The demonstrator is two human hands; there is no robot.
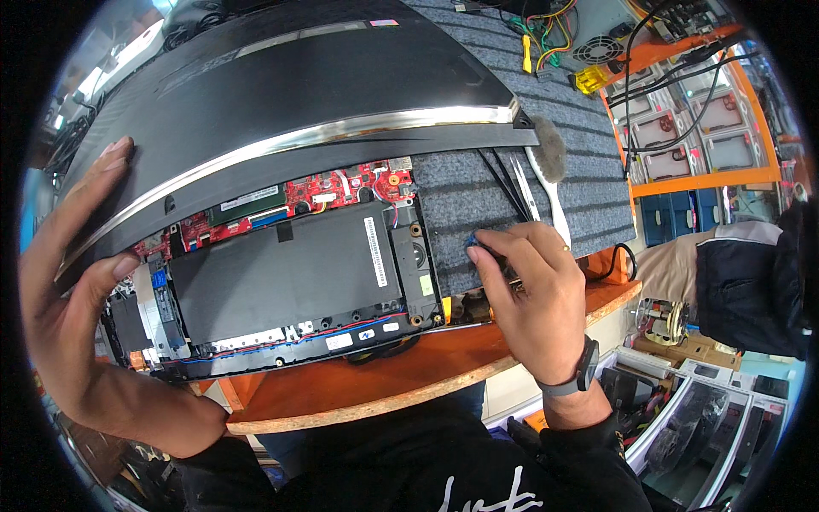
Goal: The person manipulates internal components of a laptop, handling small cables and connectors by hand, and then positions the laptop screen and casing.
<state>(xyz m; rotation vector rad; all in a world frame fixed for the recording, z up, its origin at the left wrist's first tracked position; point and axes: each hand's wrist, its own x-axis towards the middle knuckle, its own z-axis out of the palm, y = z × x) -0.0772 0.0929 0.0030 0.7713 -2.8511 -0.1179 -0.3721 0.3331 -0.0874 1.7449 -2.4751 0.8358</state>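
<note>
An opened laptop base (290, 273) lies in front of me, its red circuit board (341, 189) and flat black battery (281, 273) bare. Tilted over its far side is a large black laptop cover (341, 85) with a shiny silver strip. My left hand (77, 247) grips this cover at its left end, thumb below and fingers on top. To the right of the base, my right hand (533, 286) pinches a small blue object (473, 241) just above the grey mat. Its kind is too small to tell.
Past my right hand, a white-handled brush (550, 171) and metal tweezers (523, 188) lie on the striped grey mat (589, 188). Wires and a yellow tool (590, 80) are farther back. An orange-framed case (708, 128) stands right. Another person's leg (670, 264) shows there.
</note>
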